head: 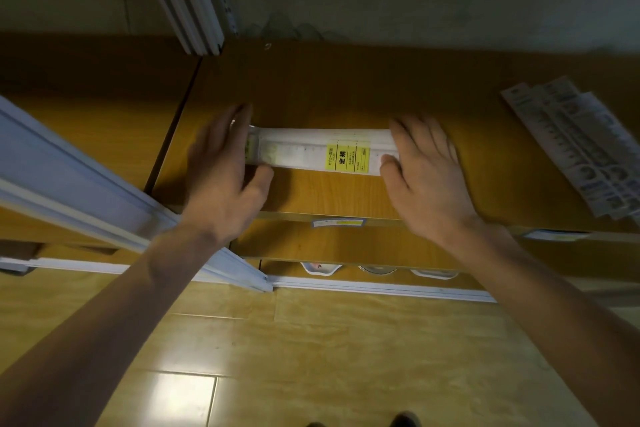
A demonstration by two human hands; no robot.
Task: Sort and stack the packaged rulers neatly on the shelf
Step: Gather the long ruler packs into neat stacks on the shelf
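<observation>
The rulers (322, 152), a small stack in clear packaging, lie flat on the wooden shelf (346, 87), running from left to right, near the front edge. They lie between the two hands: the left hand (225, 173) is at the left end of the stack and the right hand (426, 166) is at the right end.

On the top package there is a yellow label (347, 158), a little right of the middle. It carries black Japanese writing turned sideways; the big characters read 定規, and the smaller lines are too fine to read. A faint yellow mark shows also near the left end, under the packaging.

The left hand is open, the fingers straight and close together, set against the left end of the stack, the thumb at the front edge of it. The right hand is open too, the fingers a little spread and lying over the right end, the thumb touching the front edge. Neither hand closes around the stack; both only press on its ends.

Far to the right on the same shelf lies a second pile (575, 146) of packaged rulers, slanted and fanned out, well apart from the hands. White boards (187, 0) lean at the back left.
</observation>
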